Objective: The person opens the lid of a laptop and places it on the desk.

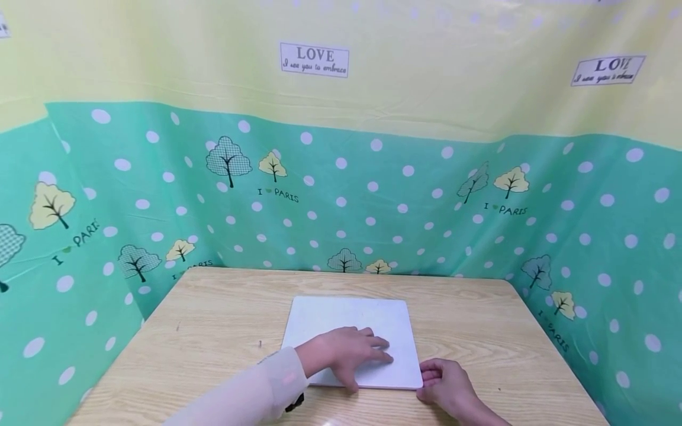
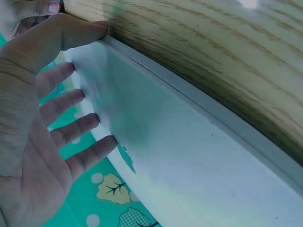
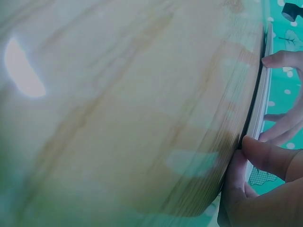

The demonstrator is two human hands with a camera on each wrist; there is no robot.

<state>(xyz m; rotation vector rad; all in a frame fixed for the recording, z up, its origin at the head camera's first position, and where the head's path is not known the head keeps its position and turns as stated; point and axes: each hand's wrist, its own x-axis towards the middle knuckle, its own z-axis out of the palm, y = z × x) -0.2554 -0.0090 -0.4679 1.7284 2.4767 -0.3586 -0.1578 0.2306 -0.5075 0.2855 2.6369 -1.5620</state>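
A closed silver-white laptop (image 1: 335, 310) lies flat on the wooden table, its lid facing up. Part of a shiny logo (image 2: 125, 158) shows on the lid in the left wrist view. My left hand (image 1: 354, 352) reaches over it with fingers spread, fingertips on the lid and thumb at the front edge. At the near right corner is my right hand (image 1: 450, 384), its thumb and curled fingers pinching the laptop's edge. The right wrist view shows that thumb (image 3: 265, 153) right at the thin side, and the left fingers further along the same edge.
The light wood table (image 1: 224, 319) extends around the laptop on all sides. Behind it and at both sides hangs a green and yellow curtain (image 1: 373, 207) with dots and trees. A pale sleeve (image 1: 250, 384) and a black wristband (image 1: 295, 403) are on the left arm.
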